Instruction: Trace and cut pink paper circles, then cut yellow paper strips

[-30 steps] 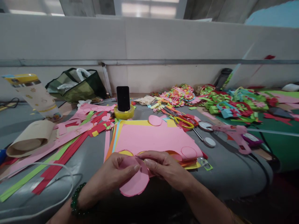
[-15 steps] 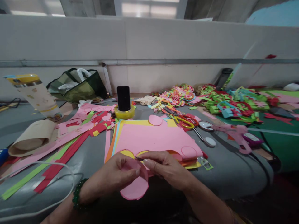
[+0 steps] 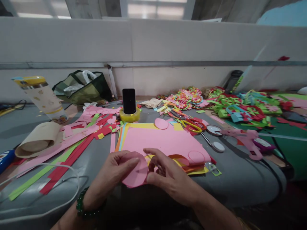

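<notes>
My left hand (image 3: pixel 112 175) pinches a pink paper circle (image 3: pixel 135 172) at its left side, thumb on the face. My right hand (image 3: pixel 168 177) is against the circle's right edge, its index finger arched over the top and the other fingers curled; what they grip is hidden. Both hands hover over the near edge of a stack of coloured paper sheets (image 3: pixel 163 140), pink on top, with round holes cut along its near edge. A green bead bracelet (image 3: pixel 83 209) is on my left wrist.
A phone (image 3: pixel 129 100) stands in a yellow tape roll (image 3: pixel 129 116). Red-and-yellow scissors (image 3: pixel 192 124), a pink glue gun (image 3: pixel 244 139), paper strips (image 3: pixel 72 143), a paper roll (image 3: pixel 38 142), a white cable (image 3: pixel 43 185), a printed bottle (image 3: pixel 43 97), a green bag (image 3: pixel 81 88) and finished paper crafts (image 3: pixel 230 103) lie around the grey table (image 3: pixel 240 172).
The pink circle has come up and been turned from hanging below my hands to between them. My right index finger has lifted and arched over it. The view shifted slightly.
</notes>
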Action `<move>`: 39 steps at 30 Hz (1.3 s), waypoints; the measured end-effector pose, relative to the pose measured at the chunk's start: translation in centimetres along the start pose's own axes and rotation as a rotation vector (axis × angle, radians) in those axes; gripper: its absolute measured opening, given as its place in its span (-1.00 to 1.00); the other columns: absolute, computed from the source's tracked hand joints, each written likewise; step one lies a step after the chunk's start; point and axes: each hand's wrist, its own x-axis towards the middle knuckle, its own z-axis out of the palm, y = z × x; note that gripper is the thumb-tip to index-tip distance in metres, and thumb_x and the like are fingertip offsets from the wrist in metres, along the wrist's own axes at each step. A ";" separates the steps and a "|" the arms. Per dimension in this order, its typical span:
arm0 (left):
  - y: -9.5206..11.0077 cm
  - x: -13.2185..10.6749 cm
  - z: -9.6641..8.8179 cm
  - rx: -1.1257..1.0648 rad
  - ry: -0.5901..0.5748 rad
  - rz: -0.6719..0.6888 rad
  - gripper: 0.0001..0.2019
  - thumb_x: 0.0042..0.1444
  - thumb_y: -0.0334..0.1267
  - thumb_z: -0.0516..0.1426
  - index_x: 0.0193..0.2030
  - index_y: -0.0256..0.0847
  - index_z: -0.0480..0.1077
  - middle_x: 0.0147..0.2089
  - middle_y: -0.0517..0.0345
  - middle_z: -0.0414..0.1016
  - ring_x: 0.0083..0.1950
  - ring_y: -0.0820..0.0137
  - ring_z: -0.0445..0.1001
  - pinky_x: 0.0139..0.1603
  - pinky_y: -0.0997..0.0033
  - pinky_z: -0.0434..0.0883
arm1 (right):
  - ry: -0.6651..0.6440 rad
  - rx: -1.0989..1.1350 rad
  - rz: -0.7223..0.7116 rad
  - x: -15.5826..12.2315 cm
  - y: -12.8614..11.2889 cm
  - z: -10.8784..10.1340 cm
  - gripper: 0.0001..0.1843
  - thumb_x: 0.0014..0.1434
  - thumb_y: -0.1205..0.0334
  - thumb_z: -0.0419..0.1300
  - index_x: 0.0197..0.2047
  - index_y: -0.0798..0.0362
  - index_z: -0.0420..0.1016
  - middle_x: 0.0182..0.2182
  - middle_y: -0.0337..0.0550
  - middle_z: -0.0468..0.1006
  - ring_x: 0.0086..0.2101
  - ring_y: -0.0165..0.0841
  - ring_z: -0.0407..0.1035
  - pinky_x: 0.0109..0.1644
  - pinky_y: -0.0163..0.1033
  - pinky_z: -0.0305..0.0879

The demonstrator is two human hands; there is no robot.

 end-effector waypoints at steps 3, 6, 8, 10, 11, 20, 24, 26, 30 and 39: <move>0.1 -0.1 -0.3 0.054 -0.057 0.018 -0.72 -0.03 -0.07 0.25 -0.32 -0.28 0.56 -0.41 0.11 0.50 -0.45 0.47 0.33 -0.47 0.57 0.20 | -0.016 -0.162 -0.040 -0.5 -0.9 -0.7 -0.59 0.30 -0.04 -0.07 0.10 -0.05 0.28 -0.21 -0.18 0.42 -0.24 -0.37 0.28 -0.19 -0.27 0.19; 0.1 -0.2 -0.4 0.103 -0.109 0.059 -0.78 0.01 -0.11 0.22 -0.34 -0.22 0.58 -0.41 0.14 0.51 -0.46 0.50 0.31 -0.49 0.59 0.18 | -0.072 -0.250 -0.076 -0.4 -1.5 -1.1 -0.67 0.32 -0.01 -0.10 -0.06 -0.01 0.33 -0.20 -0.21 0.43 -0.20 -0.38 0.28 -0.14 -0.29 0.16; -0.1 -0.2 -0.3 0.130 -0.132 0.073 -0.79 0.03 -0.13 0.20 -0.35 -0.21 0.58 -0.43 0.15 0.50 -0.48 0.51 0.28 -0.51 0.60 0.16 | -0.126 -0.266 -0.087 -0.2 -1.5 -1.1 -0.69 0.33 0.02 -0.10 -0.11 0.00 0.33 -0.22 -0.22 0.42 -0.22 -0.39 0.27 -0.14 -0.30 0.16; -0.3 -0.3 -0.2 0.146 -0.157 0.076 -0.78 0.05 -0.14 0.18 -0.34 -0.22 0.58 -0.44 0.15 0.49 -0.49 0.51 0.26 -0.53 0.60 0.15 | -0.160 -0.261 -0.091 0.0 -1.4 -1.0 -0.69 0.34 0.03 -0.12 -0.13 0.02 0.33 -0.25 -0.22 0.41 -0.25 -0.40 0.26 -0.16 -0.31 0.15; -0.3 -0.3 -0.2 0.153 -0.174 0.071 -0.77 0.06 -0.13 0.18 -0.33 -0.23 0.58 -0.44 0.14 0.48 -0.49 0.52 0.25 -0.53 0.60 0.15 | -0.172 -0.254 -0.093 0.0 -1.4 -1.0 -0.69 0.34 0.04 -0.12 -0.14 0.03 0.33 -0.26 -0.23 0.40 -0.26 -0.41 0.25 -0.18 -0.31 0.15; 0.2 -0.8 -0.1 0.206 -0.163 0.023 -0.73 0.04 -0.06 0.19 -0.31 -0.22 0.57 -0.42 0.15 0.48 -0.46 0.50 0.27 -0.50 0.58 0.16 | -0.114 -0.250 -0.093 0.3 -0.8 -0.6 -0.63 0.33 -0.02 -0.15 -0.21 0.04 0.33 -0.40 -0.27 0.34 -0.39 -0.45 0.20 -0.31 -0.35 0.14; 0.7 -1.2 -0.9 0.191 -0.121 -0.006 -0.69 0.05 0.00 0.17 -0.28 -0.19 0.56 -0.41 0.16 0.50 -0.45 0.48 0.31 -0.49 0.58 0.20 | 0.066 -0.451 -0.041 -0.6 -1.2 -2.0 -0.55 0.20 -0.13 0.05 0.04 -0.03 0.30 -0.20 -0.18 0.48 -0.23 -0.34 0.34 -0.17 -0.28 0.23; 1.1 -1.1 -1.7 0.161 -0.037 0.009 -0.67 0.01 0.04 0.19 -0.24 -0.17 0.53 -0.39 0.17 0.50 -0.43 0.46 0.33 -0.47 0.57 0.23 | 0.123 -0.585 -0.054 -1.1 -1.6 -3.7 -0.43 0.06 -0.15 0.19 0.08 -0.06 0.31 -0.05 -0.15 0.47 -0.11 -0.28 0.35 -0.08 -0.25 0.24; 2.3 -0.2 -3.5 0.244 0.069 0.095 -0.69 -0.04 0.03 0.23 -0.32 -0.18 0.47 -0.38 0.20 0.46 -0.38 0.44 0.34 -0.44 0.57 0.28 | 0.391 -0.975 0.071 -1.8 -1.7 -8.9 -0.36 0.02 -0.22 0.17 0.06 0.00 0.37 0.00 -0.02 0.46 -0.09 -0.12 0.37 -0.09 -0.14 0.25; 6.8 6.0 -2.1 0.313 -0.014 0.261 -0.73 -0.02 -0.04 0.22 -0.41 -0.23 0.40 -0.47 0.26 0.33 -0.44 0.49 0.27 -0.46 0.54 0.22 | 0.371 -0.926 0.242 -2.4 1.8 -14.2 -0.24 -0.11 -0.23 0.26 0.08 0.05 0.37 -0.24 -0.05 0.55 -0.29 -0.17 0.40 -0.31 -0.23 0.19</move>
